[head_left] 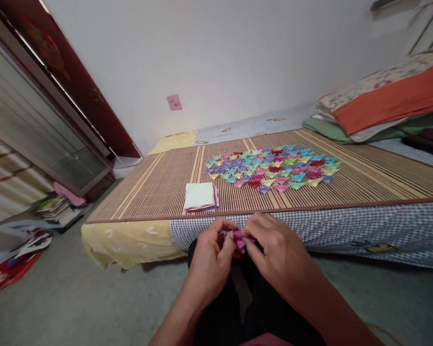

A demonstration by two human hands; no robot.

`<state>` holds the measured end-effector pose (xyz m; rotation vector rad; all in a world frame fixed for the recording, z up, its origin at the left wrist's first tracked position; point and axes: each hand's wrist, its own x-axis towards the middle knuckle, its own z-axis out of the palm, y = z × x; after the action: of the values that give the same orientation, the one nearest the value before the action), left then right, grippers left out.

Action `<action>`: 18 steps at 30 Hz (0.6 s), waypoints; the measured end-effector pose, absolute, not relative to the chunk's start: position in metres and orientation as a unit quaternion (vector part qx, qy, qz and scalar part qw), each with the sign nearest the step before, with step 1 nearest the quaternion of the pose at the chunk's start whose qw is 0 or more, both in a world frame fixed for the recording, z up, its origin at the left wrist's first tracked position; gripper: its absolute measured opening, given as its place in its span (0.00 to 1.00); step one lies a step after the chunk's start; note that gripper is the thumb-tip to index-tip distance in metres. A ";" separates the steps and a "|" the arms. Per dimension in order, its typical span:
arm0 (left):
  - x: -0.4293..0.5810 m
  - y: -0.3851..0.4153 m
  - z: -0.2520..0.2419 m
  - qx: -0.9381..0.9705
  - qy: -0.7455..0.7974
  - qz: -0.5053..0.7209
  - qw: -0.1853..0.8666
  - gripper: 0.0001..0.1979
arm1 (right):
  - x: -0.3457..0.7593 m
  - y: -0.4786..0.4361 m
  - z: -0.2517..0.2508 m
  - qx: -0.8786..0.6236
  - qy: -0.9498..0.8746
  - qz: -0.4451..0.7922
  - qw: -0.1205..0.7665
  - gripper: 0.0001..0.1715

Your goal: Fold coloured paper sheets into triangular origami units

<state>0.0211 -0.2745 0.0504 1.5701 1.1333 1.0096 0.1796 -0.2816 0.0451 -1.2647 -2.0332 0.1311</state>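
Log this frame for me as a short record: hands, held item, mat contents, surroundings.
Left hand: pinching magenta paper
Right hand: pinching the same paper
Held item: folded, partly hidden, exact shape unclear
Mat: many small folded paper pieces in several colours; square paper stack at near edge, left of them
Far right: cloth pile
Wall: pink paper

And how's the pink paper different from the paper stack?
The pink paper is bright pink; the paper stack is pale on top. The pink paper looks folded up small; the paper stack is wider, flat and square. The left hand and right hand hold the pink paper; the paper stack lies on the mat. Both are paper.
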 end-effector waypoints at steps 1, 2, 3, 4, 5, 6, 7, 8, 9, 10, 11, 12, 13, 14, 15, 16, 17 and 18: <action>0.021 -0.274 0.050 0.640 0.465 0.408 0.456 0.06 | 0.179 -0.282 0.045 -0.489 -0.790 0.048 0.366 0.12; 0.020 -0.274 0.050 0.641 0.469 0.406 0.452 0.06 | 0.178 -0.281 0.044 -0.487 -0.790 0.046 0.369 0.12; 0.019 -0.274 0.050 0.642 0.471 0.405 0.450 0.06 | 0.178 -0.281 0.044 -0.485 -0.790 0.043 0.372 0.12; 0.018 -0.274 0.049 0.642 0.471 0.404 0.450 0.06 | 0.177 -0.281 0.044 -0.483 -0.790 0.040 0.375 0.12; 0.017 -0.274 0.048 0.641 0.468 0.405 0.453 0.06 | 0.177 -0.281 0.044 -0.480 -0.792 0.038 0.377 0.13; 0.017 -0.274 0.047 0.639 0.465 0.406 0.459 0.06 | 0.177 -0.281 0.044 -0.477 -0.794 0.037 0.376 0.13; 0.016 -0.274 0.046 0.635 0.462 0.408 0.466 0.07 | 0.177 -0.281 0.045 -0.475 -0.795 0.036 0.375 0.13; 0.016 -0.275 0.045 0.630 0.459 0.410 0.473 0.07 | 0.177 -0.281 0.045 -0.474 -0.797 0.034 0.372 0.14; 0.016 -0.275 0.044 0.626 0.458 0.411 0.479 0.08 | 0.177 -0.281 0.045 -0.474 -0.798 0.032 0.370 0.14; 0.016 -0.274 0.044 0.622 0.457 0.411 0.485 0.08 | 0.178 -0.281 0.045 -0.472 -0.800 0.029 0.368 0.14; 0.016 -0.274 0.043 0.619 0.457 0.409 0.490 0.08 | 0.178 -0.281 0.045 -0.468 -0.803 0.026 0.368 0.15; 0.017 -0.274 0.044 0.618 0.457 0.407 0.493 0.08 | 0.178 -0.281 0.046 -0.462 -0.806 0.023 0.368 0.15; 0.017 -0.274 0.044 0.618 0.456 0.405 0.496 0.08 | 0.178 -0.281 0.046 -0.456 -0.810 0.023 0.368 0.15; 0.017 -0.273 0.045 0.619 0.455 0.402 0.498 0.07 | 0.178 -0.281 0.046 -0.450 -0.813 0.025 0.368 0.15; 0.017 -0.273 0.045 0.620 0.452 0.399 0.501 0.07 | 0.179 -0.281 0.047 -0.446 -0.816 0.030 0.367 0.16; 0.017 -0.273 0.046 0.621 0.449 0.396 0.506 0.06 | 0.180 -0.281 0.048 -0.445 -0.818 0.037 0.364 0.16; 0.017 -0.273 0.047 0.619 0.446 0.393 0.513 0.06 | 0.180 -0.281 0.048 -0.447 -0.818 0.047 0.359 0.16; 0.017 -0.273 0.048 0.615 0.443 0.389 0.523 0.06 | 0.182 -0.281 0.049 -0.451 -0.817 0.057 0.353 0.16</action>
<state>0.0166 -0.2734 0.0476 1.4717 1.0617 0.9322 0.1816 -0.2808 0.0493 -1.1668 -2.1141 0.1478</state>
